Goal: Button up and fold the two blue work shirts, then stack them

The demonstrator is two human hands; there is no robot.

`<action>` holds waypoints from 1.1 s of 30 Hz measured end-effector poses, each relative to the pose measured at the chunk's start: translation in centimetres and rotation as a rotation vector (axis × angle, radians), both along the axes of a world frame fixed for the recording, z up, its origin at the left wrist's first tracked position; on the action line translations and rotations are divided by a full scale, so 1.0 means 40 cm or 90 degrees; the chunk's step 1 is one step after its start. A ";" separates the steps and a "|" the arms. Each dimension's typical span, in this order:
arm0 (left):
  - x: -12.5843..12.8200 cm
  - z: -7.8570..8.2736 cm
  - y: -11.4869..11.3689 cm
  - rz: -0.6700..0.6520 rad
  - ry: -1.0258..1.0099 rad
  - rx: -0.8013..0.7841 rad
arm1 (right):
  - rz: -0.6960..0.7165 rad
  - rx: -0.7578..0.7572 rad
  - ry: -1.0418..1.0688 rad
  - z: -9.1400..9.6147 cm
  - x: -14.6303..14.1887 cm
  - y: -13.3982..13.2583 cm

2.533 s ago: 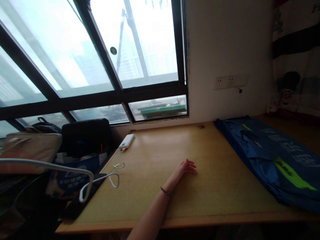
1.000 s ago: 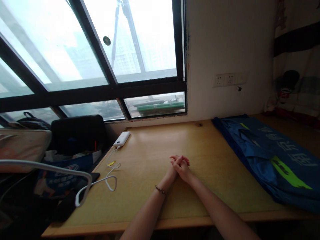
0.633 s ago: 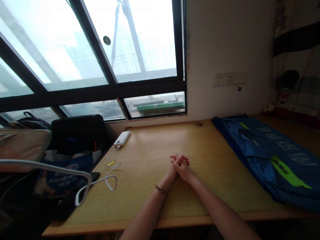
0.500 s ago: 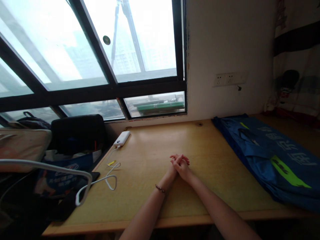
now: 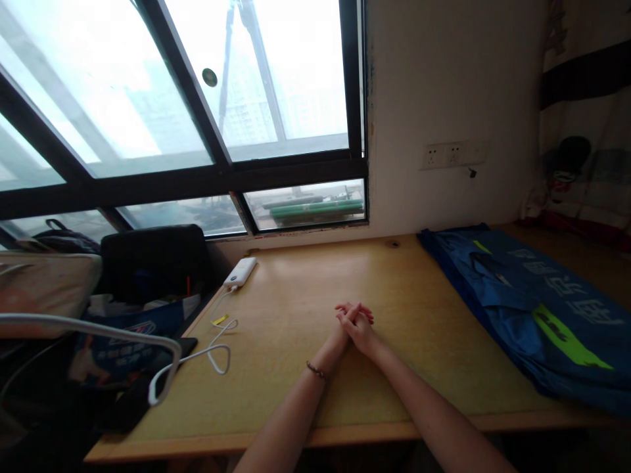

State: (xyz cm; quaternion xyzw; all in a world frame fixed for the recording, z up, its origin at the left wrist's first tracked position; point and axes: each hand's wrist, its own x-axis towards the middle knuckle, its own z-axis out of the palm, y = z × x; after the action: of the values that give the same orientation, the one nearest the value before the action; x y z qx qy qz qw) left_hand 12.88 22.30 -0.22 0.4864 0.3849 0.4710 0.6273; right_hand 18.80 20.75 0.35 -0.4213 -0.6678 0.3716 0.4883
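My left hand [image 5: 344,322] and my right hand [image 5: 363,330] rest together in the middle of a wooden desk [image 5: 305,309], fingers interlaced and closed on each other. Neither hand holds any object. A thin bracelet [image 5: 315,371] circles my left wrist. Both forearms lie on the desk, reaching in from its near edge. The nearest thing on the left is a white cable [image 5: 217,351]; on the right lies a blue bag [image 5: 532,309].
A white power bank [image 5: 240,273] lies at the desk's back left, its cable looping toward a dark phone [image 5: 182,346]. Bags and a black case [image 5: 152,259] are piled left of the desk. A wall socket [image 5: 444,156] sits above; a big window [image 5: 172,112] behind.
At first only my left hand lay flat on the desk. My right hand has since come in and clasped it. Over the last second nothing has moved.
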 end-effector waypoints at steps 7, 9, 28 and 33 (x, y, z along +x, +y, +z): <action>-0.002 -0.006 0.005 -0.013 -0.025 0.008 | 0.002 0.006 0.001 -0.002 0.000 0.000; -0.003 -0.006 0.004 -0.018 -0.036 0.007 | 0.000 0.005 0.000 -0.003 0.000 0.001; -0.008 -0.023 0.005 -0.009 -0.052 0.017 | -0.001 0.003 -0.006 0.002 0.000 -0.001; -0.006 -0.021 0.002 -0.012 -0.057 0.012 | 0.004 -0.001 -0.006 0.007 0.001 -0.004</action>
State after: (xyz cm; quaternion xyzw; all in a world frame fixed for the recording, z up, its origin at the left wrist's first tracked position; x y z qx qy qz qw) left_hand 12.62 22.40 -1.06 0.4742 0.3476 0.4901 0.6435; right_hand 18.85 20.60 0.62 -0.4214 -0.6710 0.3715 0.4840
